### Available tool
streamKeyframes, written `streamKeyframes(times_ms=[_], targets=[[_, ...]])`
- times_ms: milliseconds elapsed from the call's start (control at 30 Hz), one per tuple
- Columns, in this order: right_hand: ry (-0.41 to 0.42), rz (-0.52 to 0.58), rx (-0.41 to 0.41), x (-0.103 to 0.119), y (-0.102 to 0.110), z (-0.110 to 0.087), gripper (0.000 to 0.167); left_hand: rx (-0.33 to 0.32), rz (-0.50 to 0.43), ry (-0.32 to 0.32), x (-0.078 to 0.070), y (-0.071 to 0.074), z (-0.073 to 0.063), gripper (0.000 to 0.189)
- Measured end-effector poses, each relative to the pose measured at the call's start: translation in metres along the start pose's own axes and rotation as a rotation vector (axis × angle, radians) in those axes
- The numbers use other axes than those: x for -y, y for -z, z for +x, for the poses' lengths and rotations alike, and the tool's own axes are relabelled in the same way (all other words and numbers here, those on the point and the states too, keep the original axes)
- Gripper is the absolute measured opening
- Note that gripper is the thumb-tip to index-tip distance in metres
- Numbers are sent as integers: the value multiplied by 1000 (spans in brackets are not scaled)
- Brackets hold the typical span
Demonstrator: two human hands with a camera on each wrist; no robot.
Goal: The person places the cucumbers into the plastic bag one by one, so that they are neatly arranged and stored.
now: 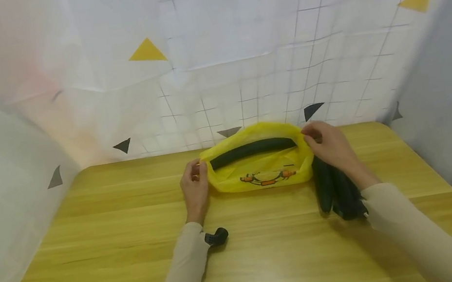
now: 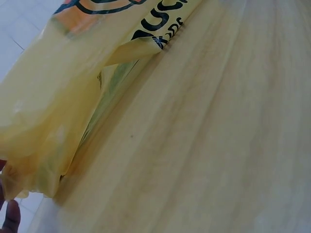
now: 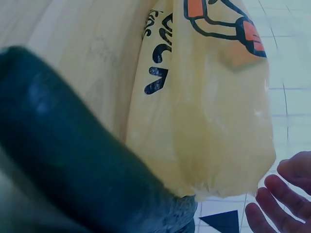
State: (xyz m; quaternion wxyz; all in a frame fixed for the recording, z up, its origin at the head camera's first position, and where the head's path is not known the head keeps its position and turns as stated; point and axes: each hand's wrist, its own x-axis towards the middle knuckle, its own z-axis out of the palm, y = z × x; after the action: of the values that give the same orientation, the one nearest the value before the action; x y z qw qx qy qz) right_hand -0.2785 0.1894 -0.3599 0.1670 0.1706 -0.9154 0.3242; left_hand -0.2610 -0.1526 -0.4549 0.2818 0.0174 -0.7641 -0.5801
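Observation:
A yellow plastic bag (image 1: 267,179) with an orange and black print stands with its mouth held wide. Inside it, along the back, lies a long dark green cucumber (image 1: 254,149). My left hand (image 1: 194,183) pinches the bag's left rim; in the left wrist view only fingertips (image 2: 12,216) show at the corner. On the other side, my right hand (image 1: 333,146) pinches the right rim between thumb and fingers. More cucumbers (image 1: 324,184) lie side by side under my right wrist; one cucumber (image 3: 82,141) looms large beside the bag in the right wrist view.
A wooden table (image 1: 115,257) carries everything, its back edge close behind the bag. White sheeting (image 1: 214,39) with grid lines and triangles hangs behind and at both sides. A small black camera (image 1: 216,237) sits at my left cuff.

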Motion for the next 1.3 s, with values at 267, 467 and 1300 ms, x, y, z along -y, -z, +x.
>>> streamKeyframes(times_ms=[267, 467, 1300], targets=[[-137, 27, 13, -17, 8, -18, 26, 4, -8, 1, 2, 1, 0, 35], [-179, 24, 2, -31, 13, -30, 26, 31, 6, 2, 2, 2, 0, 37], [-274, 25, 1, -80, 23, -66, 38, 81, -37, 48, -6, 1, -2, 36]])
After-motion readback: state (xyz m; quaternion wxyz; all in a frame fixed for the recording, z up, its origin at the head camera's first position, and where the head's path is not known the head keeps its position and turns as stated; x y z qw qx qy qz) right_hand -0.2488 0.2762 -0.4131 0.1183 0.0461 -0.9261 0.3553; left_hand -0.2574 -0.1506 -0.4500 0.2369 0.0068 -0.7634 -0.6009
